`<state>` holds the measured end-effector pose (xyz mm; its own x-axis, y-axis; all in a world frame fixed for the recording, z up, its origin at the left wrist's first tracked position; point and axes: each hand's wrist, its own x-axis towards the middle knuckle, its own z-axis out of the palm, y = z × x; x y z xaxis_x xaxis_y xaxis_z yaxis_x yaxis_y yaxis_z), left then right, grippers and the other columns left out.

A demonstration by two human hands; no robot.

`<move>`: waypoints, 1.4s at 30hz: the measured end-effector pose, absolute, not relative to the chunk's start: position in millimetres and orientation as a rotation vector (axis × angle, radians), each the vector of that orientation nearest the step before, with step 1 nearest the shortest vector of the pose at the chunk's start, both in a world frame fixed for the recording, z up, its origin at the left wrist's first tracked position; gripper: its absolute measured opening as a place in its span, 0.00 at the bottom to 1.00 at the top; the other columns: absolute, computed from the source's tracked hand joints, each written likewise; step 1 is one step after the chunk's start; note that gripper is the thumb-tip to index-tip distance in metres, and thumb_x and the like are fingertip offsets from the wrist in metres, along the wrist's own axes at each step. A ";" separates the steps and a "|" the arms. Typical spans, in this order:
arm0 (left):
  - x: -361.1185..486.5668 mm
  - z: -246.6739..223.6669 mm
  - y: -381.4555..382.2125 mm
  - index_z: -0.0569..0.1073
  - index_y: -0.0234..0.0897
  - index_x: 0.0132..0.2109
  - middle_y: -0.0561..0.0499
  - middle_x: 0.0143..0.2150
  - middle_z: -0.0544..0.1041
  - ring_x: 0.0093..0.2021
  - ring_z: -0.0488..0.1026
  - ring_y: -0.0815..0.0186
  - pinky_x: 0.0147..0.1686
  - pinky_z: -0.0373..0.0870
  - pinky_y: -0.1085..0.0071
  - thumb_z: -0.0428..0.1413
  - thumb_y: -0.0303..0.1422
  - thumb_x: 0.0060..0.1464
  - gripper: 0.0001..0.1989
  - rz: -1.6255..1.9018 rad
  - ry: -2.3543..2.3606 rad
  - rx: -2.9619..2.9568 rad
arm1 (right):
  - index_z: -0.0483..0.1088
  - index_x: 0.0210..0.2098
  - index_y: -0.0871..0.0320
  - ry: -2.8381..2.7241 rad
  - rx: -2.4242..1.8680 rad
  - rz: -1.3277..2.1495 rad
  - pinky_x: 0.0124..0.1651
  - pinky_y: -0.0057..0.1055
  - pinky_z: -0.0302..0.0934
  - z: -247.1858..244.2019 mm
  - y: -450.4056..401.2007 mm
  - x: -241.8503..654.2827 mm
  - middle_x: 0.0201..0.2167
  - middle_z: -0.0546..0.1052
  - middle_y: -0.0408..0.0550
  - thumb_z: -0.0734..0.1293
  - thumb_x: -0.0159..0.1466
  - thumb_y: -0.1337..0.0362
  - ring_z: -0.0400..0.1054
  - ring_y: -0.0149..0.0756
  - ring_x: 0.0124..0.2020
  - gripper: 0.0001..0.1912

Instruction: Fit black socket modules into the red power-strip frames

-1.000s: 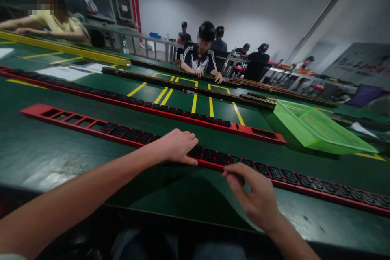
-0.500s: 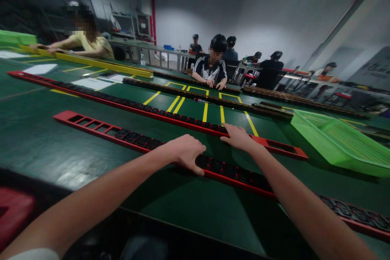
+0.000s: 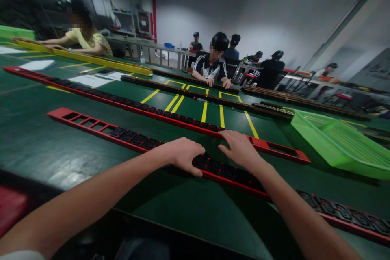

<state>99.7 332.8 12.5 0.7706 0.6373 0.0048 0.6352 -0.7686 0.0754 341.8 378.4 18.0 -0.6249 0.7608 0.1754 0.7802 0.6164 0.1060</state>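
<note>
Across the table lie two long red strips with a row of black inserts. On the near strip, my left hand is closed around the middle, thumb on the near side and fingers over the top. Several cells at its left end hold no insert. My right hand reaches to the far strip, its fingertips resting on that strip's near edge. The right thumb stands apart from the fingers, above the gap between the strips. My right forearm hides part of the near strip.
A green basket stands at the right. Dark brown strips and a yellow strip lie farther back, with white sheets on the left. A co-worker sits opposite; another person in yellow works at far left.
My right hand has come slightly nearer and left, and the far strip's right end sits a little closer to me. My left hand has kept its hold, with little movement.
</note>
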 end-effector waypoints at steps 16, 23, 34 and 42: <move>96.4 14.5 335.3 0.72 0.39 0.43 0.49 0.41 0.77 0.38 0.74 0.60 0.32 0.60 0.69 0.52 0.54 0.60 0.22 0.088 1.005 2.733 | 0.72 0.55 0.64 -2.748 -1.235 -0.138 0.63 0.47 0.59 3.3 367.4 344.3 0.57 0.73 0.60 0.64 0.68 0.62 0.64 0.50 0.61 0.18; 97.5 13.8 335.7 0.71 0.39 0.43 0.50 0.42 0.75 0.40 0.73 0.62 0.37 0.62 0.69 0.43 0.41 0.68 0.15 0.090 0.986 2.730 | 0.72 0.53 0.64 -2.754 -1.233 -0.130 0.62 0.46 0.60 5.1 365.5 342.9 0.54 0.75 0.60 0.63 0.69 0.62 0.65 0.48 0.59 0.17; 100.6 12.9 333.7 0.71 0.40 0.43 0.51 0.41 0.76 0.38 0.73 0.61 0.33 0.62 0.69 0.49 0.50 0.64 0.19 0.068 1.073 2.730 | 0.74 0.49 0.61 -2.826 -1.240 -0.088 0.53 0.41 0.65 15.1 357.4 335.1 0.48 0.79 0.56 0.61 0.71 0.63 0.73 0.47 0.50 0.14; 106.6 13.9 321.9 0.66 0.36 0.58 0.45 0.48 0.75 0.46 0.73 0.56 0.39 0.67 0.65 0.49 0.54 0.63 0.29 0.115 0.920 2.944 | 0.74 0.49 0.59 -2.860 -1.264 -0.131 0.49 0.38 0.64 19.6 354.2 333.4 0.45 0.80 0.55 0.59 0.71 0.63 0.74 0.46 0.47 0.14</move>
